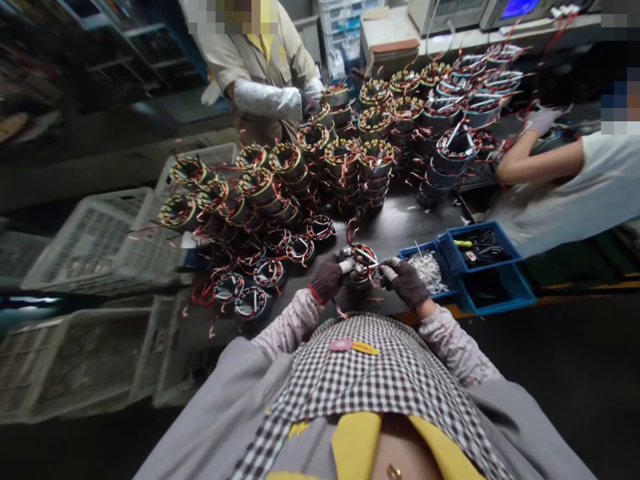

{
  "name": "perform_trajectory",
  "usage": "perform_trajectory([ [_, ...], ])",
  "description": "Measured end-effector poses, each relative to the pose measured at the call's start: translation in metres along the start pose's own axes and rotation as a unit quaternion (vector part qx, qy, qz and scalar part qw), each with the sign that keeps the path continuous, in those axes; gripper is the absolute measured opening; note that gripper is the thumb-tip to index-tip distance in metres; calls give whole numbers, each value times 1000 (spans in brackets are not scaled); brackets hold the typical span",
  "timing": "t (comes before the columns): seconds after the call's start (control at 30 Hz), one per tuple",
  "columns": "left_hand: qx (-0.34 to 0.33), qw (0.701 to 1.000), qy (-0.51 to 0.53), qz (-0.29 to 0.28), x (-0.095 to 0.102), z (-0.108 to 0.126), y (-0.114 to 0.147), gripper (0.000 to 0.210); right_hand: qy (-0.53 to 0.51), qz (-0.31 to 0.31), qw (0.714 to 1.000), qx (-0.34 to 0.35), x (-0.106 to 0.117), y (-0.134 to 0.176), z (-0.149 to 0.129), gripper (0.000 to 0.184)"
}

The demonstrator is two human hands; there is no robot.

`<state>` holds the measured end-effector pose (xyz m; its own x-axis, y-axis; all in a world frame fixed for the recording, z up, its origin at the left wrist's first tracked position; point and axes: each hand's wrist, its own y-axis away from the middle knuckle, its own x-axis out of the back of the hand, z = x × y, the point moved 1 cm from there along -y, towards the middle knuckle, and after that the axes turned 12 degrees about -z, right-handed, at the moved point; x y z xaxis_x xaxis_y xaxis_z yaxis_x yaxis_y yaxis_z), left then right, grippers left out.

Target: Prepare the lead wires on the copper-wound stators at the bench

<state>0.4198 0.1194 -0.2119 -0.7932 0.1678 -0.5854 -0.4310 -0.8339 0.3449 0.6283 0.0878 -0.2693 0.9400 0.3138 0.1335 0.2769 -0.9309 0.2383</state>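
In the head view, a motor stator (361,275) with red and black wires stands on the table in front of my body. My left hand (329,276), in a dark glove with pale fingertips, is closed on the stator's left rim. My right hand (407,283), gloved alike, pinches a thin white sleeve (373,266) at the stator's right side. Another white tube (365,251) lies across the top of the windings. Red lead wires stick up behind the stator and hang down at its front. The fingertips are small, so their exact hold is hard to see.
Wound stators (270,272) stand to the left, with tall stacks (343,163) behind. A blue bin (425,270) of white sleeves sits at right, beside another blue bin (483,247) with tools. Plastic crates (90,243) are at far left. Two co-workers (270,87) work across and right.
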Motion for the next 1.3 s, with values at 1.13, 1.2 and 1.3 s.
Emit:
perform_trajectory([
  [1.13, -4, 998, -42, 40, -16, -3, -15, 44, -205, 75, 972, -92, 3, -16, 76, 54],
  [1.2, 6, 998, -56, 17, -17, -2, -14, 41, -182, 89, 976, -86, -1, -16, 79, 52],
  [1.3, 15, 998, -64, 1, -17, 0, -15, 40, -88, 113, 988, -57, -2, -14, 80, 42],
])
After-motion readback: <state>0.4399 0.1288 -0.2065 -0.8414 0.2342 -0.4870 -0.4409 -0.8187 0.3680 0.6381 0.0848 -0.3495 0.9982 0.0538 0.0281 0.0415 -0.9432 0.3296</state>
